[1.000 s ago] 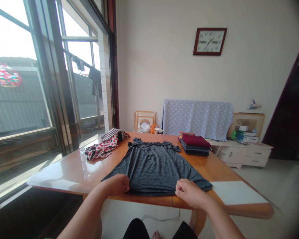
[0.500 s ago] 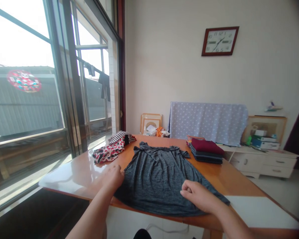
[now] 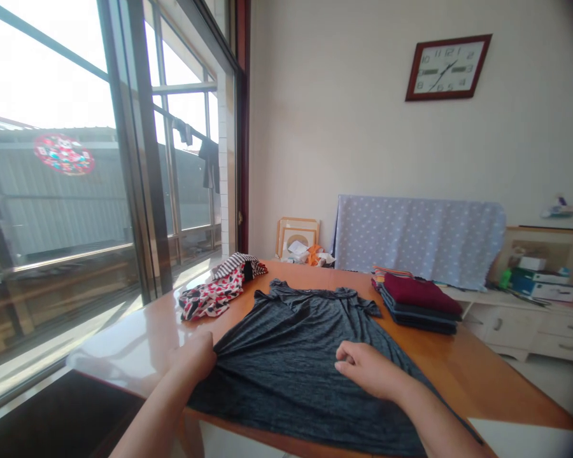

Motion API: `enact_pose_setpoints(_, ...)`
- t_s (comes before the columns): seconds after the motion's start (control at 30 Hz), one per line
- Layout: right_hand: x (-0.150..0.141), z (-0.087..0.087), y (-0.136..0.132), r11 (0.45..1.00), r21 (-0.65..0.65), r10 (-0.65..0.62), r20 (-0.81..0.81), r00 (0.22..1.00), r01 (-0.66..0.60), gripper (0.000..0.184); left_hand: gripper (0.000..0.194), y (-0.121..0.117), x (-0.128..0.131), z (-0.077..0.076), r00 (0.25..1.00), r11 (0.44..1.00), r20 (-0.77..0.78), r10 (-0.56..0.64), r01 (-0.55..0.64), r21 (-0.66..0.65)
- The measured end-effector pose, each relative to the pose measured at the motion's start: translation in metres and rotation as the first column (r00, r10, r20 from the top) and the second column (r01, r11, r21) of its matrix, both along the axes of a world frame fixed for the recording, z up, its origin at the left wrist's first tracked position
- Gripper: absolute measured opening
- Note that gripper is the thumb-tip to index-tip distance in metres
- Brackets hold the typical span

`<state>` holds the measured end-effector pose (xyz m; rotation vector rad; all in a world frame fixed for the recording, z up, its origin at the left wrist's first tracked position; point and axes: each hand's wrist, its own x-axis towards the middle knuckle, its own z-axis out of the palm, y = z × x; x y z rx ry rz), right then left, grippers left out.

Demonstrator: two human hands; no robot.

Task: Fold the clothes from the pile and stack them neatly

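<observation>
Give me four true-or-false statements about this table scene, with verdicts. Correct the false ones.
1. The left hand grips the hem of a grey heathered T-shirt. True.
2. The right hand holds scissors. False: it lies on the T-shirt, with no tool visible.
3. A folded clothes stack topped with maroon sits on the glossy orange-brown wooden table. True.
4. A red-and-white patterned garment lies right of the T-shirt. False: it lies left, towards the window.

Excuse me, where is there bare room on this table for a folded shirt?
The table is bare right of the gray T-shirt, between the folded stack and the white sheet. A patch lies left, below the patterned clothes. The far end is crowded.
</observation>
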<state>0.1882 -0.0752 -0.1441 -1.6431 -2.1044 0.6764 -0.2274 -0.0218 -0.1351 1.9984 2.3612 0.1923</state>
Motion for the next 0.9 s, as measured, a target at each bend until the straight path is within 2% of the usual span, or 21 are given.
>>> enact_pose_setpoints(0.07,0.002,-0.001,0.008,0.999,-0.011,0.031,0.018,0.999,-0.031,0.018,0.017,0.004,-0.004,0.005,0.999,1.0,-0.02,-0.026,0.026,0.001)
enact_pose_setpoints(0.17,0.004,-0.001,0.022,0.997,-0.04,0.074,0.026,0.997,-0.073,0.02,0.018,0.02,0.007,0.014,0.996,0.993,-0.045,-0.077,0.081,0.09)
enact_pose_setpoints(0.3,0.002,0.007,0.043,0.992,-0.067,0.104,-0.006,0.995,-0.104,0.02,0.02,0.06,0.036,0.023,0.989,0.98,0.035,-0.143,0.136,0.145)
enact_pose_setpoints(0.4,0.001,0.013,0.064,0.991,-0.082,0.101,-0.071,0.992,-0.107,0.018,0.022,0.096,0.059,0.022,0.979,0.981,0.138,-0.153,0.133,0.139)
enact_pose_setpoints(0.53,0.0,0.015,0.098,0.99,-0.13,0.031,-0.208,0.978,-0.059,0.017,0.028,0.142,0.082,0.014,0.959,0.977,0.214,-0.185,0.156,0.148)
enact_pose_setpoints(0.7,-0.006,0.012,0.152,0.985,-0.17,-0.068,-0.293,0.954,0.018,0.018,0.053,0.189,0.102,-0.003,0.943,0.975,0.26,-0.209,0.178,0.135)
enact_pose_setpoints(0.8,-0.015,0.012,0.189,0.98,-0.19,-0.115,-0.322,0.94,0.055,0.018,0.058,0.207,0.11,-0.016,0.93,0.967,0.271,-0.249,0.222,0.127)
enact_pose_setpoints(0.9,-0.03,0.011,0.228,0.975,-0.197,-0.17,-0.342,0.924,0.106,0.016,0.051,0.216,0.113,-0.029,0.925,0.964,0.278,-0.26,0.233,0.128)
